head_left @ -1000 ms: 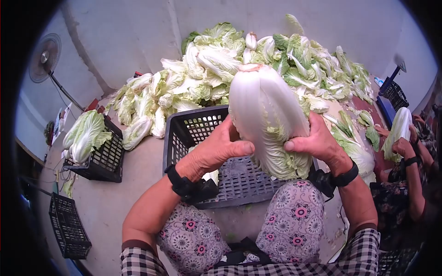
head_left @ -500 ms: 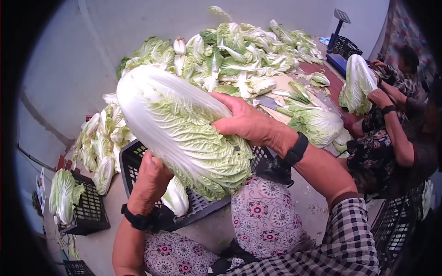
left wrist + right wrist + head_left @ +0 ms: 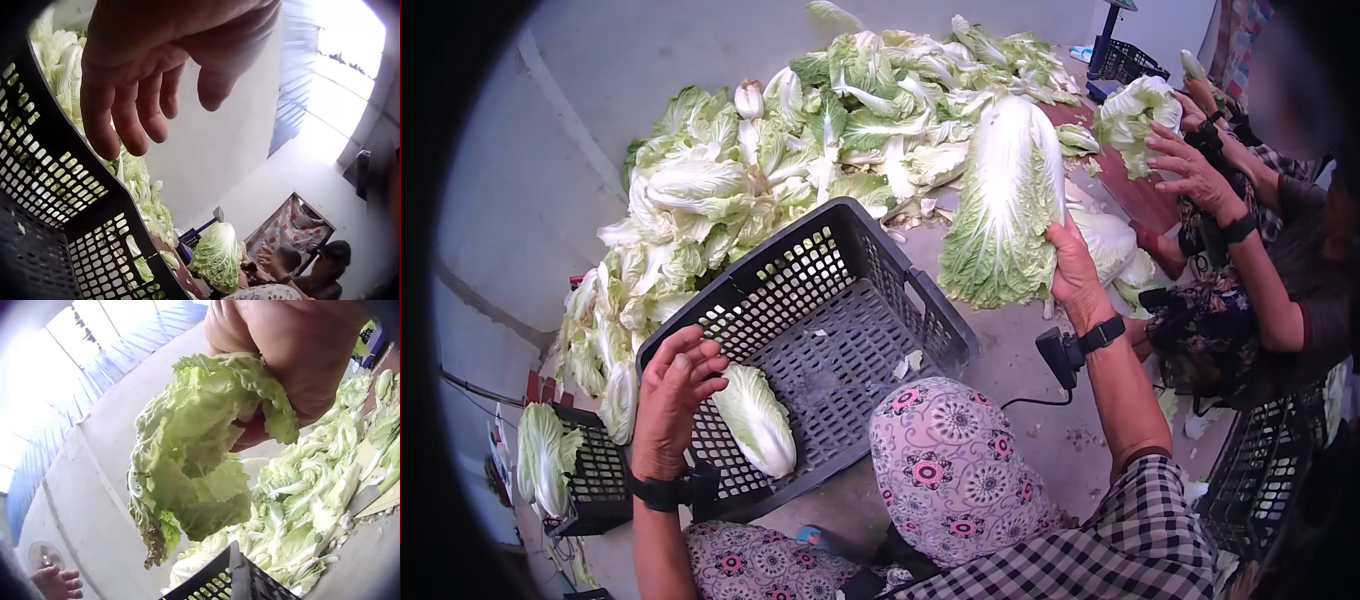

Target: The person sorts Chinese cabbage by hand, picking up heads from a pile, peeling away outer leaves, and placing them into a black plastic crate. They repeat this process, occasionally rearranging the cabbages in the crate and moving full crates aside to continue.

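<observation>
My right hand [image 3: 1077,265] grips a large Chinese cabbage [image 3: 1005,200] by its side, thumb and fingers at its lower right. The cabbage stands upright to the right of the black crate [image 3: 840,340], white end up. In the right wrist view its frilly leaf end [image 3: 187,462] curls below the hand [image 3: 300,350]. My left hand [image 3: 670,400] is over the crate's left rim, empty, with fingers loosely bent and spread from the thumb, as the left wrist view also shows. Beside it, a smaller Chinese cabbage [image 3: 757,420] lies inside the crate.
A large heap of cabbages and loose leaves [image 3: 800,150] lies along the wall. At left, another cabbage [image 3: 548,460] rests on a second black crate [image 3: 595,480]. To the right, another person [image 3: 1250,250] handles a cabbage [image 3: 1138,120] near more crates [image 3: 1265,480].
Both hands held the big cabbage over the crate; the left hand has since let go. The right hand has carried the cabbage rightward, away from the crate. The head view has turned right.
</observation>
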Available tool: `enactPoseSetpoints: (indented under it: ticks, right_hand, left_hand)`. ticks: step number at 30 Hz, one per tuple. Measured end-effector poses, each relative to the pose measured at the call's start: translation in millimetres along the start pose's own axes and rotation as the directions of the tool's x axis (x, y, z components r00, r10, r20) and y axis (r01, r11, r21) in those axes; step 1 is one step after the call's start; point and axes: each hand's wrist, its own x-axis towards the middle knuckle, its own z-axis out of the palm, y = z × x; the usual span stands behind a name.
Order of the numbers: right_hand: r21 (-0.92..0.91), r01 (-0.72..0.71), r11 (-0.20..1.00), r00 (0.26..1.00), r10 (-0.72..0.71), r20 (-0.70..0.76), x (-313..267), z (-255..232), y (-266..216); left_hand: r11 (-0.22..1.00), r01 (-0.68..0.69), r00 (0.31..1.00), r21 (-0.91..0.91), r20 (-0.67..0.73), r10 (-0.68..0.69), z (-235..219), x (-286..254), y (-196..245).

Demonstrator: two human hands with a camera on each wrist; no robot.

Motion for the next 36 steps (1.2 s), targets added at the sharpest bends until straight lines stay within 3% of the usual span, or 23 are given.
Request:
enactPoseSetpoints:
  ticks: [3, 6, 10, 15, 21, 30, 31, 34, 35, 36]
  right_hand:
    - [-0.067, 0.03, 0.997, 0.972, -0.045, -0.231, -4, -42, -1]
    - [-0.141, 0.051, 0.989, 0.922, -0.101, -0.374, -5, -81, 3]
    - [-0.176, 0.051, 0.983, 0.888, -0.125, -0.443, -8, -115, 2]
    - [-0.193, 0.091, 0.977, 0.837, -0.18, -0.516, -2, -136, 0]
    - [-0.45, 0.054, 0.891, 0.735, -0.341, -0.587, 7, -165, -3]
    - [-0.583, 0.046, 0.811, 0.681, -0.452, -0.576, 25, -186, -16]
    - [-0.627, 0.047, 0.777, 0.715, -0.465, -0.523, 27, -190, -16]
    - [-0.823, -0.284, 0.491, 0.545, -0.624, -0.56, 31, -204, 0]
    - [-0.755, -0.372, 0.539, 0.603, -0.478, -0.639, 25, -208, -1]
    - [-0.794, -0.402, 0.457, 0.67, -0.444, -0.595, 26, -219, 3]
  left_hand:
    - [1.0, 0.021, 1.0, 0.011, -0.013, -0.021, -4, 1, -1]
    - [0.998, 0.045, 0.999, 0.039, -0.007, -0.045, -9, 3, -5]
    - [0.993, 0.08, 0.997, 0.085, -0.009, -0.08, -10, 4, -6]
    - [0.987, 0.097, 0.995, 0.125, -0.027, -0.094, -15, 6, -10]
    - [0.98, 0.125, 0.992, 0.153, -0.043, -0.12, -20, 13, -17]
    - [0.973, 0.152, 0.988, 0.176, -0.03, -0.149, -26, 12, -23]
    - [0.971, 0.156, 0.988, 0.183, -0.029, -0.154, -26, 12, -24]
    - [0.964, 0.165, 0.986, 0.207, -0.023, -0.164, -27, 11, -23]
    - [0.962, 0.168, 0.986, 0.215, -0.022, -0.167, -28, 11, -23]
    - [0.961, 0.169, 0.985, 0.22, -0.018, -0.17, -27, 10, -22]
